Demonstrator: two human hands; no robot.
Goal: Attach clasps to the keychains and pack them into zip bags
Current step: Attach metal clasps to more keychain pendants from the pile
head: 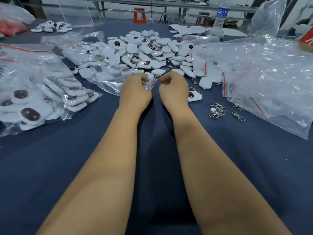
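A heap of white keychains [144, 51] with dark oval faces lies at the middle back of the blue table. My left hand [135, 89] grips the near corner of a clear zip bag [108, 82] with a red strip, which holds a few keychains. My right hand [172, 88] is curled just beside it and its fingertips pinch the same bag edge. Between the two hands a white keychain peeks out. One lone keychain [194, 96] lies right of my right hand. Loose metal clasps [217, 110] sit further right.
A filled zip bag of keychains [42, 95] lies at the left. A stack of empty zip bags [264, 77] covers the right side. A water bottle [220, 17] stands at the back right, an orange stool [139, 15] stands beyond the table, and a small keychain group [50, 27] lies far left.
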